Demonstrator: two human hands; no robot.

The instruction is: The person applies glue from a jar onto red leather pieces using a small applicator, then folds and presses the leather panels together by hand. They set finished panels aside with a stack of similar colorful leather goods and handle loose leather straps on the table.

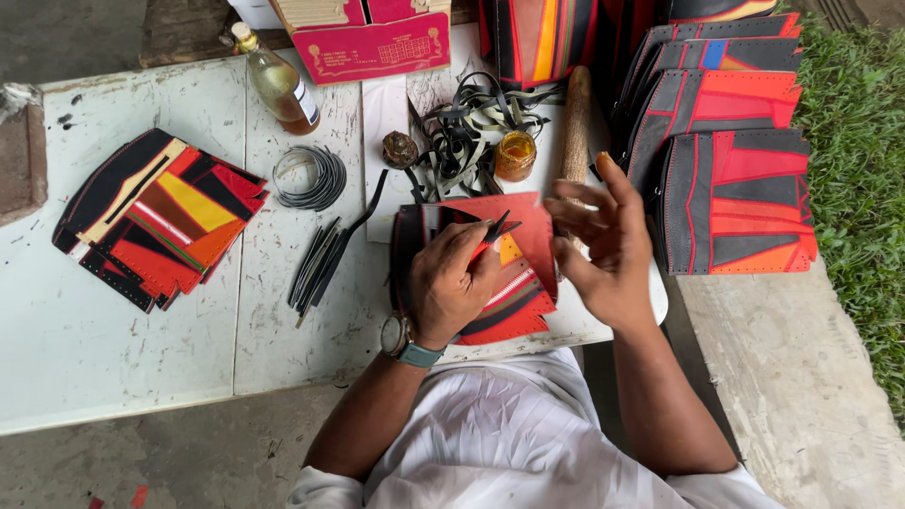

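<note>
Left hand [451,283] grips the red-and-black leather panel [514,269] at the table's [123,330] near edge; right hand [603,250], fingers spread and empty, hovers at three o'clock. Bare tabletop lies toward nine o'clock.

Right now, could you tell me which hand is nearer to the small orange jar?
Right. The right hand is raised just right of and below the small orange jar; the left hand rests lower, on the red leather panel.
</note>
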